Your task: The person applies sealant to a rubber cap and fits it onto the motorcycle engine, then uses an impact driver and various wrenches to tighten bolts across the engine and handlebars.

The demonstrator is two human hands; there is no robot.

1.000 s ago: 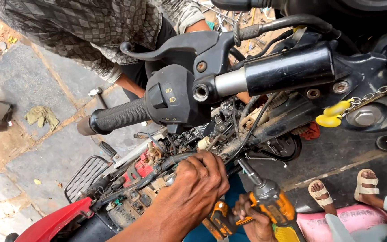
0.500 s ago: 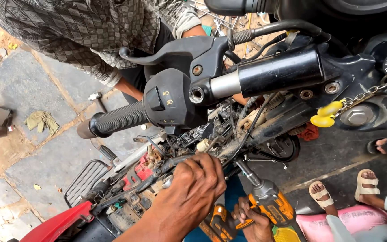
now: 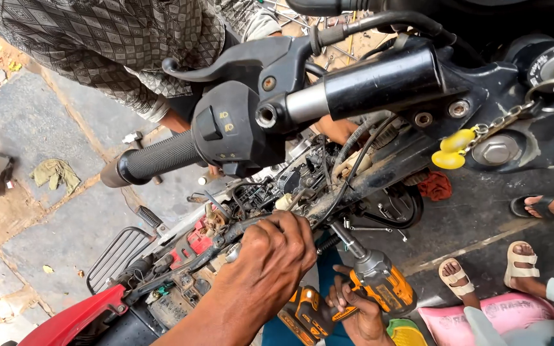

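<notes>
Fastener work under the motorcycle frame [image 3: 354,186]: left hand [image 3: 270,256] clenched around a frame bar; right hand [image 3: 357,314], at 5 o'clock, gripping the orange drill [image 3: 379,282]. Next: probably steady, aligned pressure.

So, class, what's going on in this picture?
Someone is working on a stripped-down motorcycle, seen from above the handlebar. The left hand grips a dark bar or cable bundle in the exposed frame, among wires. The right hand holds an orange power drill, its tip pointing up into the frame. Another person in a patterned shirt crouches opposite, and sandalled feet stand nearby.
</notes>
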